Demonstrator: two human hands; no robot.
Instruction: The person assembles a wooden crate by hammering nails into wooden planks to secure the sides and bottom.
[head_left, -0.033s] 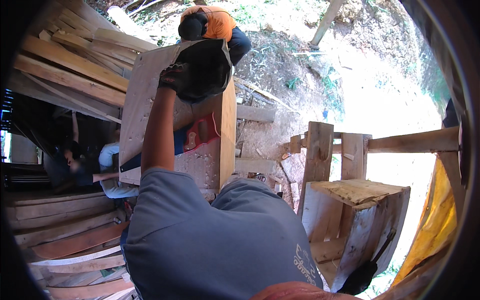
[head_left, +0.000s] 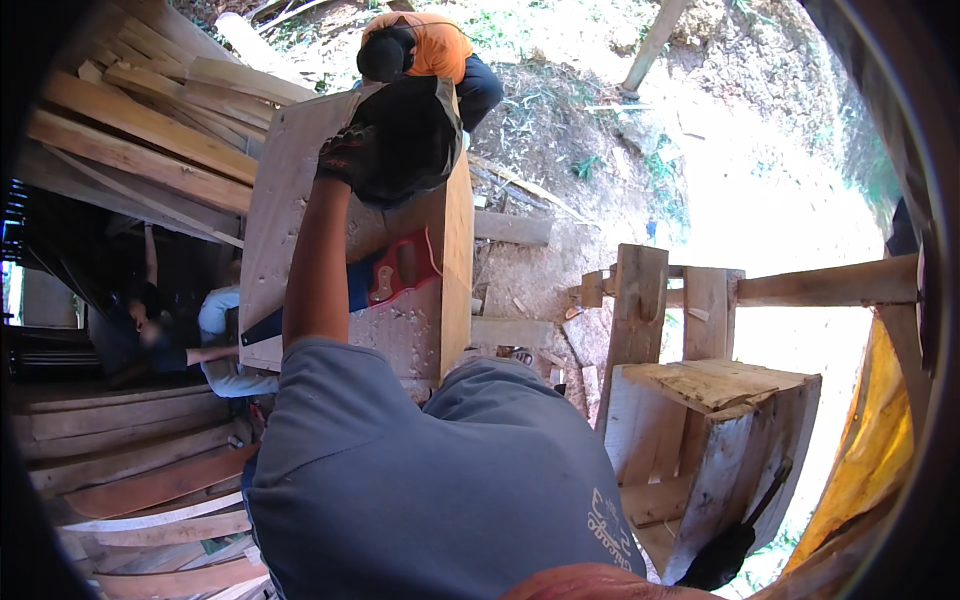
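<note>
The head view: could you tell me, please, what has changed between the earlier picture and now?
Nothing has visibly changed. The gloved left hand stays at the dark object, the red-handled saw lies on the same wooden surface, and the co-worker in orange remains beyond it.

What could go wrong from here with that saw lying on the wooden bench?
The left forearm crosses over the blade of the saw in this view, so lowering or dragging the arm might catch it on the blade.

The gloved left hand is at a bulky dark item; should that slip, it might bump the person in orange near the far end of the bench.
</note>
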